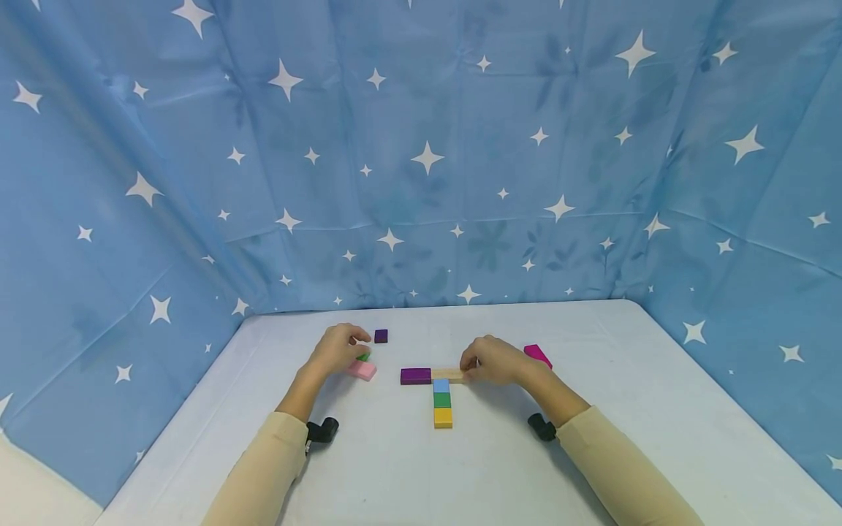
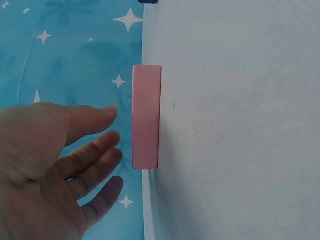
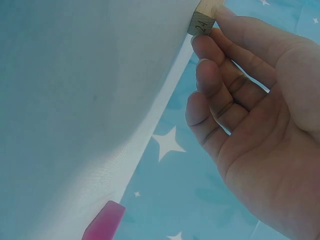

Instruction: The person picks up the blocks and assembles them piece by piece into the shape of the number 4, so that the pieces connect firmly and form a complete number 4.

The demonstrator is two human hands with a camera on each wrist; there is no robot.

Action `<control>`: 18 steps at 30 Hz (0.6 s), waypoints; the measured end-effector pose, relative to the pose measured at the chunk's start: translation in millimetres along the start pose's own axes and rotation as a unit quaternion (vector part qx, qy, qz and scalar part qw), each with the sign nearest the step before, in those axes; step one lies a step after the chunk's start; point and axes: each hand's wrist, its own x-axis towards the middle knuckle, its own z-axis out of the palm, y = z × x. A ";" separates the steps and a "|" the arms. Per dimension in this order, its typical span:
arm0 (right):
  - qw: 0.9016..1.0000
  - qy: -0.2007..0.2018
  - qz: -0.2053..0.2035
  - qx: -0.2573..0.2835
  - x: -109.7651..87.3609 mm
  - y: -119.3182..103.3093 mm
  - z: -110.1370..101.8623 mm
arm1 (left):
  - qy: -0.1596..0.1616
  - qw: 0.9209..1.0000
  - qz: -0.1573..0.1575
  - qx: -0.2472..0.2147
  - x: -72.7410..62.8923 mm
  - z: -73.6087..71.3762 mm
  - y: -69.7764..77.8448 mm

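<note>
On the white table my right hand (image 1: pixel 495 359) pinches the right end of a plain wooden block (image 1: pixel 449 375) between thumb and fingers. Its end, marked "24" (image 3: pixel 201 25), shows in the right wrist view. A purple block (image 1: pixel 416 376) lies end to end with it on the left. Below them, a blue block (image 1: pixel 441 386), a green block (image 1: pixel 442 400) and a yellow block (image 1: pixel 443 418) form a column. My left hand (image 1: pixel 337 348) hovers with loosely bent, parted fingers over a pink block (image 2: pixel 146 117) and another green piece (image 1: pixel 363 357), which the hand partly covers.
A small dark purple block (image 1: pixel 381 336) lies behind, just right of my left hand. The magenta block (image 1: pixel 538 356) sits beyond my right wrist. A blue star-patterned curtain (image 1: pixel 421 183) hangs along the table's back and sides. Each wrist wears a black camera mount (image 1: pixel 322 430).
</note>
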 end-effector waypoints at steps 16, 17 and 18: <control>1.000 -0.001 -0.003 -0.003 0.5 -0.1 0.3 | -0.019 0.999 -0.032 -0.002 -1.1 0.4 -5.3; 1.000 -0.001 -0.003 -0.003 0.5 -0.3 0.3 | -0.019 0.999 -0.033 -0.004 -1.1 0.4 -5.3; 1.000 -0.001 -0.003 -0.004 0.5 -0.4 0.2 | -0.019 0.999 -0.033 -0.005 -1.2 0.4 -5.1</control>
